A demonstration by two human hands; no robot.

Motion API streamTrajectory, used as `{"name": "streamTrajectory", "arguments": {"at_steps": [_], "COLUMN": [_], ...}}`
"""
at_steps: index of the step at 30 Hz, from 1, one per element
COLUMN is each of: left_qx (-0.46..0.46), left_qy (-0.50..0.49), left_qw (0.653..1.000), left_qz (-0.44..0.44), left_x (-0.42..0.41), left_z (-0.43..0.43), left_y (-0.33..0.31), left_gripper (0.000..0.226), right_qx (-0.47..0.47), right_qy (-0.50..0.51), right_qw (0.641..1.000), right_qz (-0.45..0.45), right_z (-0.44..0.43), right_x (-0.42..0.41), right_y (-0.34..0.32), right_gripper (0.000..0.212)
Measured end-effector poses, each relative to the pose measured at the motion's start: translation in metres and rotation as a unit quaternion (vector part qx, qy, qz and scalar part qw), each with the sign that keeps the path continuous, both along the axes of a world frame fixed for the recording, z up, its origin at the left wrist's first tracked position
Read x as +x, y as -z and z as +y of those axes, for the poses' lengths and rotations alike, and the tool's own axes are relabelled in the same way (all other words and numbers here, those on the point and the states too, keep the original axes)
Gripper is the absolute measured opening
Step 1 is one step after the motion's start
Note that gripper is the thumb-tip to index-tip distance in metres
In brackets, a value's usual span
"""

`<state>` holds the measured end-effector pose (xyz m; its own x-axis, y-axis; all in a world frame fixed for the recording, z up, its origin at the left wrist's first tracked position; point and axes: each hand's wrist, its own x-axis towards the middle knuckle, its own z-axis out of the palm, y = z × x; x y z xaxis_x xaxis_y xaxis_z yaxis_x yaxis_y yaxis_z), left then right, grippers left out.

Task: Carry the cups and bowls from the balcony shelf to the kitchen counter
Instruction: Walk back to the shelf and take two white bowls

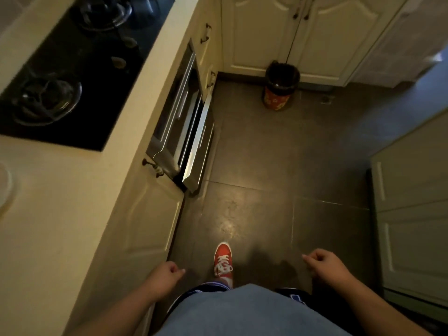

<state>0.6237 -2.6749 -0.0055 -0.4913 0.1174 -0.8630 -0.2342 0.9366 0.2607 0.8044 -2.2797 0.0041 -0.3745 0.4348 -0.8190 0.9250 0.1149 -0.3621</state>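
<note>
I look down at a kitchen floor while walking. My left hand (164, 275) hangs low at the bottom left, fingers curled in, nothing in it. My right hand (322, 263) hangs at the bottom right, also loosely curled and holding nothing. The cream kitchen counter (72, 190) runs along my left side. At its far left edge a pale round rim (4, 187), perhaps a plate or bowl, is cut off by the frame. No cups and no balcony shelf are in view.
A black gas hob (80, 69) sits in the counter. Below it a steel oven drawer (191, 141) stands partly pulled out into the aisle. A red bin with a black liner (278, 88) stands by cream cupboard doors (278, 32). Another cabinet (412, 214) is on the right. My red shoe (223, 260) steps on dark floor tiles.
</note>
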Motion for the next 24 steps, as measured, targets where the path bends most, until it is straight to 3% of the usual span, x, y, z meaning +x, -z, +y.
{"name": "streamTrajectory", "arguments": {"at_steps": [5, 10, 16, 24], "left_qx": [0.019, 0.07, 0.128, 0.054], "left_qy": [0.129, 0.187, 0.136, 0.126], "left_qw": [0.991, 0.978, 0.982, 0.991], "left_qz": [0.032, 0.052, 0.027, 0.007], "left_x": [-0.097, -0.158, -0.195, -0.227], "left_z": [0.097, 0.223, 0.346, 0.407], "left_y": [-0.015, -0.017, -0.012, -0.019], "left_gripper": [0.022, 0.017, 0.022, 0.017], "right_qx": [0.012, -0.007, -0.01, -0.001], "right_qy": [0.118, 0.187, 0.203, 0.149], "right_qw": [0.992, 0.979, 0.974, 0.986], "right_qz": [-0.043, -0.086, -0.095, -0.067], "right_z": [0.039, 0.086, 0.169, 0.305], "right_x": [0.01, 0.029, 0.026, -0.051], "right_y": [0.0, 0.011, 0.029, 0.019], "right_gripper": [0.021, 0.021, 0.025, 0.023]}}
